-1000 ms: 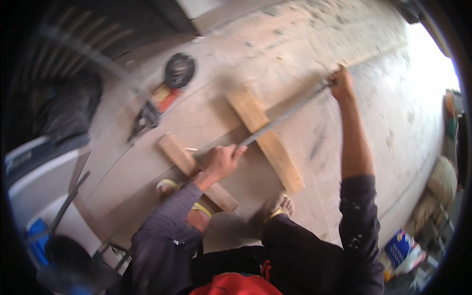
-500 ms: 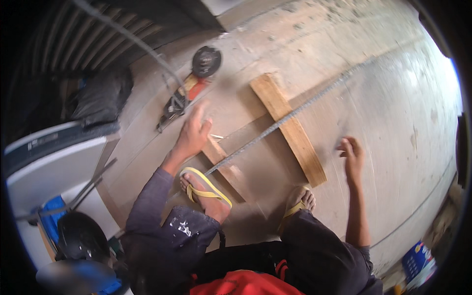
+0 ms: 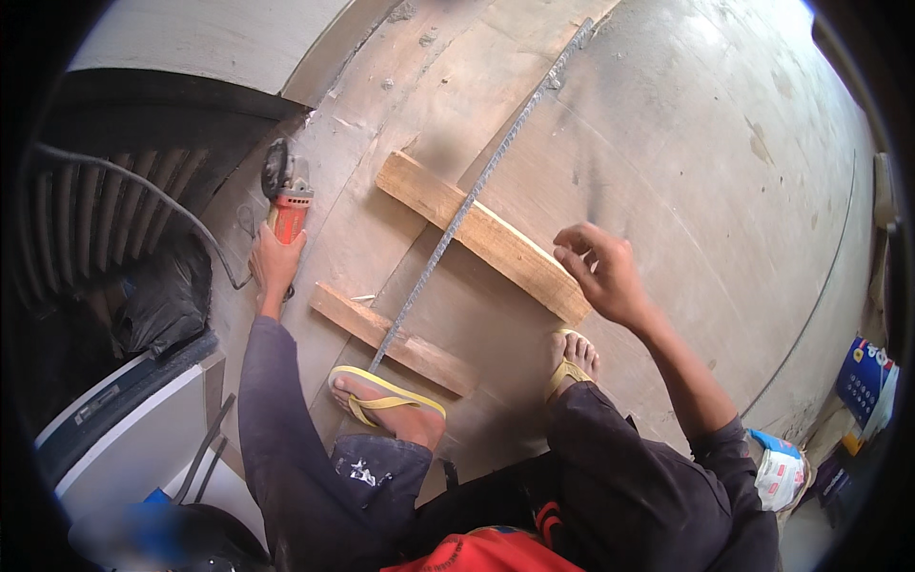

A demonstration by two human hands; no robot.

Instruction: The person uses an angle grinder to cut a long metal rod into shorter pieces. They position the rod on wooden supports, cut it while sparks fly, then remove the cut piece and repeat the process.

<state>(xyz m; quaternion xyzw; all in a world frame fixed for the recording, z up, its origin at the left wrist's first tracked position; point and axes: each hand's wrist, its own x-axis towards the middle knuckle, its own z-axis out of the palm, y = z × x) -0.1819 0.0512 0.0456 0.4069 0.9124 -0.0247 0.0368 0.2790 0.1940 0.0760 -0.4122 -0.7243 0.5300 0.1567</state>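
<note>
My left hand (image 3: 276, 263) is closed round the red and black angle grinder (image 3: 292, 217) at the left. A grey ribbed steel bar (image 3: 434, 259) lies diagonally across a thick wooden block (image 3: 515, 262) and a thinner plank (image 3: 429, 355), its near end at my left sandalled foot (image 3: 381, 398); whether the foot presses on it I cannot tell. My right hand (image 3: 596, 267) hovers by the thick block's right end, right of the bar, with loosely curled fingers apart and nothing seen in them.
A dark slotted metal panel (image 3: 119, 219) and a crumpled black bag (image 3: 162, 300) are at the left, with a grey cord (image 3: 172, 198) across the panel. Packages (image 3: 863, 377) and a bag (image 3: 777, 467) line the right edge. My right foot (image 3: 572, 357) stands below the thick block.
Both hands have let go of the steel bar, which now lies with one end at my left foot. My left hand has reached left and taken hold of the grinder.
</note>
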